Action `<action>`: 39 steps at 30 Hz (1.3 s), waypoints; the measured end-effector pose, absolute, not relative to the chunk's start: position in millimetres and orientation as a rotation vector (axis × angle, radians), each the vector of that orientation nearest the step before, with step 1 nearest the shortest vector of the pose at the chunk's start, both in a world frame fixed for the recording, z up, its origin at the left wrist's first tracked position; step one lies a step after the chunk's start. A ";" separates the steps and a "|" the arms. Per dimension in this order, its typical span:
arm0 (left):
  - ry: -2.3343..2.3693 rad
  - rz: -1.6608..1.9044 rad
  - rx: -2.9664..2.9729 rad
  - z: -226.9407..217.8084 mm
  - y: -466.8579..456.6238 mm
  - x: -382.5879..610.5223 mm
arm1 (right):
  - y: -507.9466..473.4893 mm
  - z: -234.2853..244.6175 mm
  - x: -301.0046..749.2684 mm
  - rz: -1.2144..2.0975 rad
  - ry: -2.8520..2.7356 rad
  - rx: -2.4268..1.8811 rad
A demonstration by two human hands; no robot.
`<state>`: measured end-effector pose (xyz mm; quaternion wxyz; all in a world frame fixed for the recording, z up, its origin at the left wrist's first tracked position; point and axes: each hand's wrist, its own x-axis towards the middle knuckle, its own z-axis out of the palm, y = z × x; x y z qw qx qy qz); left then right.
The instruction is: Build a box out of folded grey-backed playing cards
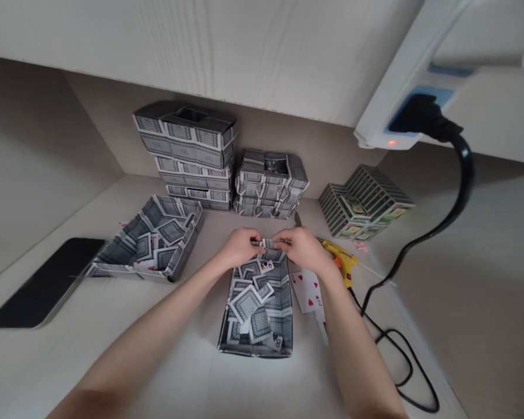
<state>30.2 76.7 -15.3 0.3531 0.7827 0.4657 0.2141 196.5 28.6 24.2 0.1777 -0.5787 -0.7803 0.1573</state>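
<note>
One open-topped card box [284, 308] is shown at the centre of the frame, its far rim pinched between the closed thumb and fingertips of the left hand [240, 248] and of the right hand [304, 249]; whether a separate strip is also held there cannot be told. Its floor and walls are already formed, and loose cards [245, 302] are scattered inside, but the top is left uncovered, so the work is judged to be partway along. Covered forms are seen in the left stack [186, 145] and the right stack [268, 187] at upper centre, while a second open box [184, 256], at centre left, is likewise left uncovered on the table [170, 355].
</note>
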 end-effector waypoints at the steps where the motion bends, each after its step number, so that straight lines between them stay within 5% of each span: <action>1: 1.203 0.558 2.022 -14.8 76.5 30.2 | 29.3 23.2 196.8 0.453 -2.197 -1.625; 39: 1.134 0.609 2.066 -20.8 78.4 29.2 | 22.1 34.8 189.7 0.387 -2.194 -1.800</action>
